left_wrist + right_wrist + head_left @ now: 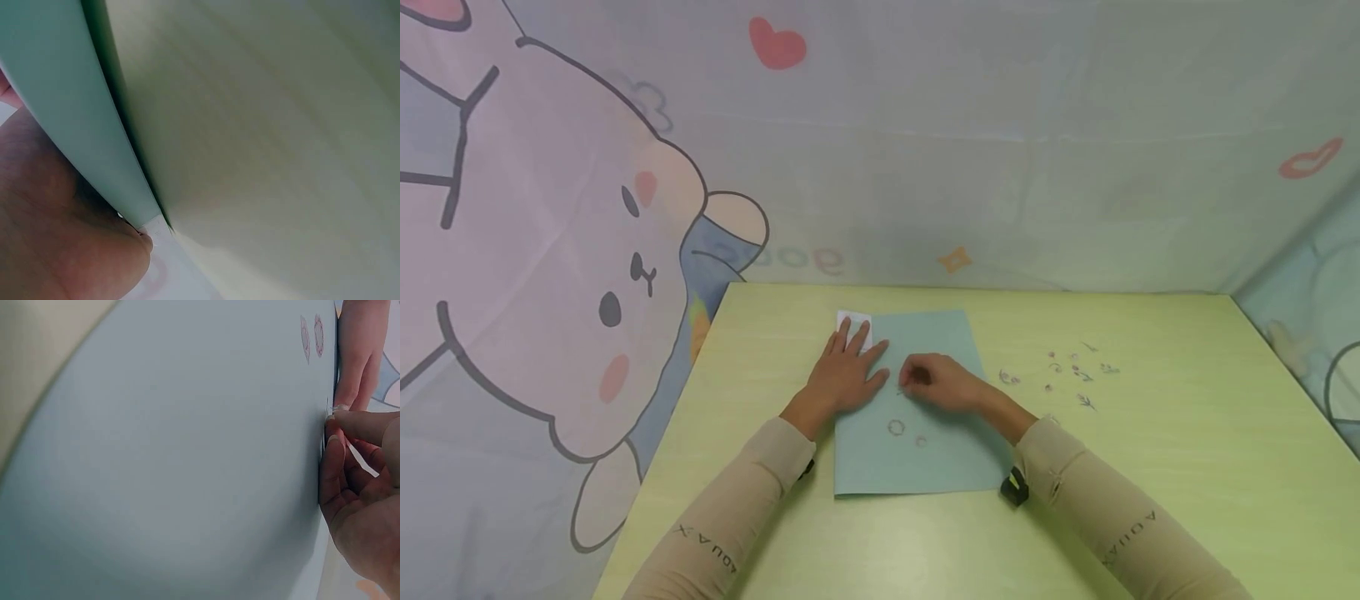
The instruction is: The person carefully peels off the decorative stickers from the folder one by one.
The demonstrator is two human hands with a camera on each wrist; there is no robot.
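Observation:
My left hand (845,375) lies with fingers spread on the left side of a pale green sheet (917,471). Its fingertips rest over a small white paper (854,319) at the sheet's far left corner. Close beside it, my right hand (943,382) pinches a tiny clear sticker (327,407) between thumb and fingers, low over the sheet. Nearer to me, a ring-shaped floral sticker (890,426) and a smaller pinkish one (921,441) lie on the green sheet. In the left wrist view, the sheet's edge (94,119) stands slightly above the tabletop.
Several small flower and sprig stickers (1086,402) are scattered on the yellow-green table (1187,467), right of the sheet. A printed cloth (1000,150) hangs behind the table. Black wrist gear (1015,487) shows below my right sleeve.

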